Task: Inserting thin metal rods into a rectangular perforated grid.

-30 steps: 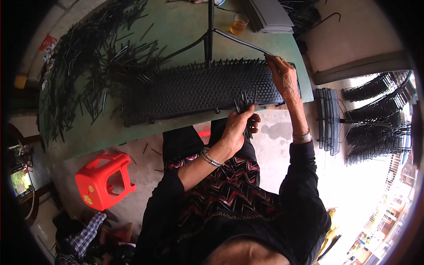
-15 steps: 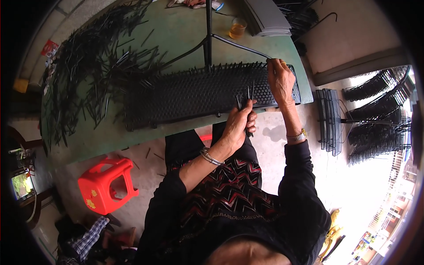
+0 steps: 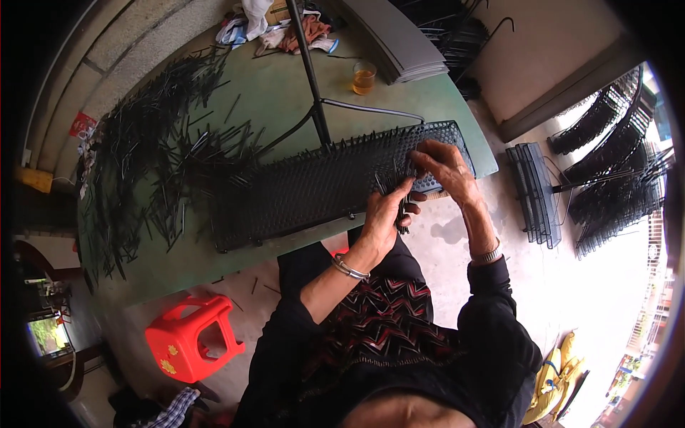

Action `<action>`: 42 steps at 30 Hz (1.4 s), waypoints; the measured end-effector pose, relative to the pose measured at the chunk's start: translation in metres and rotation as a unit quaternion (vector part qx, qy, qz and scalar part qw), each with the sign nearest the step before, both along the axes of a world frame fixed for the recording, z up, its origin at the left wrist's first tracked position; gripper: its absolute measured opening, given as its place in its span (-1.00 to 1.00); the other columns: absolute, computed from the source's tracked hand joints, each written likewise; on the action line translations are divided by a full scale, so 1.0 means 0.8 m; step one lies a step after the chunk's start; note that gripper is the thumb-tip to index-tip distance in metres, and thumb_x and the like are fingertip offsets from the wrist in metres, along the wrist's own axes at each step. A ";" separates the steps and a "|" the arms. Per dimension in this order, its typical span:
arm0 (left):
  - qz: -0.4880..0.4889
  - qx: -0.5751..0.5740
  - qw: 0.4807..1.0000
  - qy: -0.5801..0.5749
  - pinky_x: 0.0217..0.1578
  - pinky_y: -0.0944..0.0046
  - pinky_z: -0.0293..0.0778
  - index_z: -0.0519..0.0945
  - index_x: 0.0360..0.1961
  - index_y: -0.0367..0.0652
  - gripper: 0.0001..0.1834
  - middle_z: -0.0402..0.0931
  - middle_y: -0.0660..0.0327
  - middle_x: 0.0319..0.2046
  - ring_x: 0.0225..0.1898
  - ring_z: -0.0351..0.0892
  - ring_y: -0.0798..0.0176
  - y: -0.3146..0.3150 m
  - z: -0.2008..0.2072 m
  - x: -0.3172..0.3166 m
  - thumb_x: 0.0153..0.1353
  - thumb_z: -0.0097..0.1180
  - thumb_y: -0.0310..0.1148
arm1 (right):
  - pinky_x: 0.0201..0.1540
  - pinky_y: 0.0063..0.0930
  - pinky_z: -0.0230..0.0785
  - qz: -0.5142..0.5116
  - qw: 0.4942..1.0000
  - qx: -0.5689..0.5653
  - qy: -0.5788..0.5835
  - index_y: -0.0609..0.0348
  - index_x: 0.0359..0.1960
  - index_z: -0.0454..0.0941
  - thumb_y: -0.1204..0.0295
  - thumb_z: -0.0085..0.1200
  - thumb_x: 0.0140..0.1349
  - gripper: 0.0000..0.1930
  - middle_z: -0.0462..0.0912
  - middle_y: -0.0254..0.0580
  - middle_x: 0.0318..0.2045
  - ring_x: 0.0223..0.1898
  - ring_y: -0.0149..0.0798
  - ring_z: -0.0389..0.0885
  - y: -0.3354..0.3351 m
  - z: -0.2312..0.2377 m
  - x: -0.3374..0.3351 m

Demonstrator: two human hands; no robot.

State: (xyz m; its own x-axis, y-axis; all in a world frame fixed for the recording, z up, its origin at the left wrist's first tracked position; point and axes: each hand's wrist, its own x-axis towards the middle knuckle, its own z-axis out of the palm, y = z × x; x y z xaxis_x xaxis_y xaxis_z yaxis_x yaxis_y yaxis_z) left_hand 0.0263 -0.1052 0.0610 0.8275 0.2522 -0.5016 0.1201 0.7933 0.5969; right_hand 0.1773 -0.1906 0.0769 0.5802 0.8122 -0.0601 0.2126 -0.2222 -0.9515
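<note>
Across the green tabletop's (image 3: 264, 85) left, thin black rods (image 3: 153, 143) are heaped; beside them, along the near edge, a black perforated panel (image 3: 307, 189) is laid. Over it the right hand (image 3: 451, 173) is curled, its grip unclear; at its edge the left hand (image 3: 383, 220) is clenched round a rod bundle (image 3: 386, 182).

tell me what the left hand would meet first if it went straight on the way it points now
Probably the right hand, just ahead of the left hand; depth is unclear, so the black perforated panel beneath might come first.
</note>
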 end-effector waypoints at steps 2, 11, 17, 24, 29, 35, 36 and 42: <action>0.016 -0.003 0.999 0.031 -0.62 0.46 0.14 0.57 -0.09 -0.13 -0.71 0.62 0.14 -0.37 -0.58 0.36 0.41 -0.003 0.004 0.002 0.30 0.13 -0.17 | -0.37 -0.50 0.41 -0.028 0.999 0.011 0.013 0.35 -0.32 0.51 0.38 0.05 0.32 -0.78 0.58 -0.25 -0.48 -0.48 -0.42 0.55 -0.008 0.004 0.009; 0.009 -0.032 0.999 0.010 -0.58 0.44 0.27 0.55 -0.03 -0.16 -0.69 0.62 0.10 -0.32 -0.51 0.47 0.39 -0.011 -0.018 0.002 0.33 0.09 -0.19 | -0.35 -0.49 0.45 -0.282 0.932 0.127 -0.191 0.26 -0.28 0.38 0.54 0.08 0.24 -0.88 0.65 -0.14 -0.49 -0.47 -0.35 0.64 0.032 -0.012 0.044; 0.020 -0.019 1.000 -0.001 -0.56 0.44 0.30 0.54 -0.03 -0.21 -0.68 0.63 0.10 -0.33 -0.49 0.49 0.38 -0.004 -0.027 -0.003 0.34 0.08 -0.20 | -0.36 -0.51 0.44 -0.264 0.931 0.124 -0.218 0.24 -0.29 0.36 0.53 0.10 0.24 -0.85 0.64 -0.16 -0.51 -0.46 -0.38 0.63 0.040 -0.031 0.044; 0.029 0.006 0.999 0.018 -0.57 0.42 0.31 0.55 -0.06 -0.22 -0.66 0.64 0.12 -0.38 -0.41 0.59 0.32 -0.009 -0.020 -0.003 0.31 0.12 -0.17 | -0.40 -0.37 0.43 -0.198 0.918 0.042 -0.340 0.20 -0.30 0.45 0.46 0.09 0.25 -0.90 0.62 -0.08 -0.48 -0.50 -0.15 0.62 0.037 -0.050 0.035; 0.034 0.030 0.999 0.028 -0.57 0.42 0.32 0.59 -0.10 -0.20 -0.67 0.64 0.13 -0.38 -0.39 0.63 0.29 -0.010 -0.016 -0.005 0.29 0.15 -0.17 | -0.46 -0.19 0.39 -0.199 0.894 0.027 -0.400 0.12 -0.30 0.47 0.39 0.10 0.24 -0.89 0.59 -0.04 -0.48 -0.47 0.06 0.59 0.034 -0.036 0.025; 0.042 0.031 0.998 0.035 -0.57 0.41 0.32 0.59 -0.09 -0.17 -0.69 0.65 0.13 -0.37 -0.40 0.65 0.28 -0.012 -0.014 -0.004 0.29 0.14 -0.17 | -0.40 -0.20 0.42 -0.164 0.896 -0.034 -0.410 0.11 -0.27 0.56 0.38 0.09 0.24 -0.89 0.62 -0.05 -0.43 -0.43 0.05 0.61 0.034 -0.028 0.030; 0.039 0.037 0.998 0.022 -0.58 0.41 0.32 0.59 -0.09 -0.17 -0.68 0.65 0.13 -0.37 -0.40 0.66 0.27 -0.011 -0.015 -0.003 0.29 0.15 -0.17 | -0.38 -0.19 0.42 -0.169 0.890 -0.055 -0.419 0.11 -0.29 0.57 0.35 0.08 0.25 -0.87 0.62 -0.04 -0.44 -0.44 0.05 0.60 0.034 -0.029 0.031; 0.045 0.034 0.998 0.018 -0.59 0.40 0.28 0.59 -0.13 -0.17 -0.71 0.65 0.15 -0.37 -0.39 0.67 0.24 -0.014 -0.014 -0.016 0.28 0.16 -0.18 | -0.43 -0.20 0.38 -0.130 0.958 -0.058 -0.247 0.25 -0.37 0.56 0.23 0.04 0.29 -0.71 0.56 0.05 -0.55 -0.49 0.01 0.59 0.015 -0.012 -0.004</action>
State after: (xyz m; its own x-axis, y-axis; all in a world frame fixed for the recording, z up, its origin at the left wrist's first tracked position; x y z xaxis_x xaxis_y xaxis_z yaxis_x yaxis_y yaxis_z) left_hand 0.0136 -0.1167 0.0498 0.7817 0.3600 -0.5093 0.0717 0.7594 0.6467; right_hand 0.1742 -0.1783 0.0671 0.7432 0.6408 0.1925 0.5539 -0.4279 -0.7142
